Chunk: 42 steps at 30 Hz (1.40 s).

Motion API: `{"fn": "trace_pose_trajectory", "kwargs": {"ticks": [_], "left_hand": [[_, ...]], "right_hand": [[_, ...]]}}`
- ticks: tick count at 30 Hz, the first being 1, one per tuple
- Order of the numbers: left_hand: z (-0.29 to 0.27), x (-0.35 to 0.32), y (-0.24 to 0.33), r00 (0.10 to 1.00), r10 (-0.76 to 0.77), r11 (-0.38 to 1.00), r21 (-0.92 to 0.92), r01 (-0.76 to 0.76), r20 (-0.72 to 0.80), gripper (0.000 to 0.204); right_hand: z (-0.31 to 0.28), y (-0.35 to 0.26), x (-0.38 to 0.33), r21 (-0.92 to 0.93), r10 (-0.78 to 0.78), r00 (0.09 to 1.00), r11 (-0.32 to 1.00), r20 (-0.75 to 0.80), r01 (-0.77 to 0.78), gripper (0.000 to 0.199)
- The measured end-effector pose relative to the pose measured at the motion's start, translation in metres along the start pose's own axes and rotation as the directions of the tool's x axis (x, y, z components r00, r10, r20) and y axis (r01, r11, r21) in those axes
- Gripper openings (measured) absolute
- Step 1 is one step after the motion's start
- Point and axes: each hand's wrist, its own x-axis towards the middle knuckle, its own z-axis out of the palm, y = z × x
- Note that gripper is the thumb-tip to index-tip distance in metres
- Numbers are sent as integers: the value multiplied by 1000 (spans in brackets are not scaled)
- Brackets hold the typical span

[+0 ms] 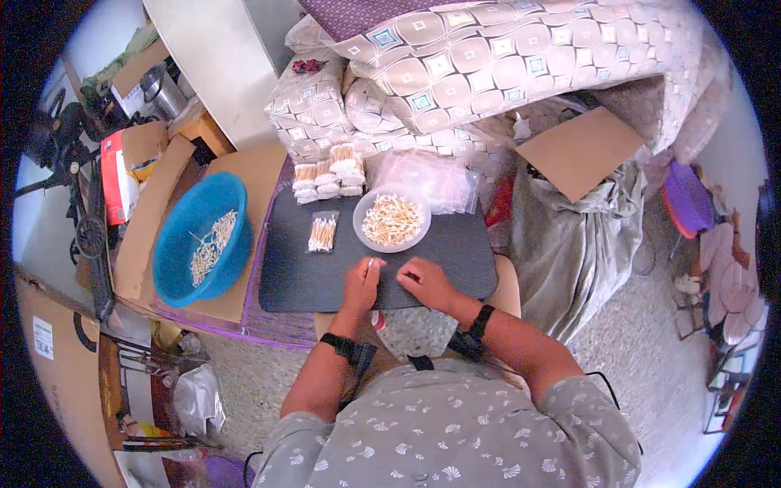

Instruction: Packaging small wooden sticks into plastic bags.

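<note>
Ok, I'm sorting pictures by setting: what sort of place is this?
Probably a cluttered room in a home: large patterned fabric, perhaps bedding, a blue basin, and a small dark table with cotton swabs.

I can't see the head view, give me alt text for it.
A person's left hand and right hand over a dark tabletop, near a white bowl of cotton swabs. Swab packs and clear bags lie beyond; a blue basin is at left.

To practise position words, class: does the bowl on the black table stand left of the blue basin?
No: the bowl stands on the black table, to the right of the blue basin.
</note>
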Motion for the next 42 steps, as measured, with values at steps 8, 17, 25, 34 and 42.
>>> {"fn": "trace_pose_trajectory", "kwargs": {"ticks": [8, 17, 25, 34, 42], "left_hand": [[-2, -2, 3, 998, -27, 1000, -9, 28, 53, 23], [-2, -1, -1, 998, -23, 999, -47, 25, 52, 22], [-3, -3, -6, 997, -28, 998, -54, 32, 72, 22], [-2, -4, -1, 999, 22, 997, -75, -20, 24, 23], [-3, -4, 1, 996, -73, 990, -115, 80, 57, 21]], "right_hand": [[-58, -2, 51, 4, -10, 999, 1000, -31, 10, 18], [-71, 18, 122, -365, -175, 978, 908, 111, 204, 20], [-45, 22, 150, -539, -108, 969, 815, 223, 215, 19], [-53, 5, 145, -511, -132, 968, 829, 213, 226, 17], [-63, -4, 101, -125, -72, 990, 991, -118, 57, 13]]}}
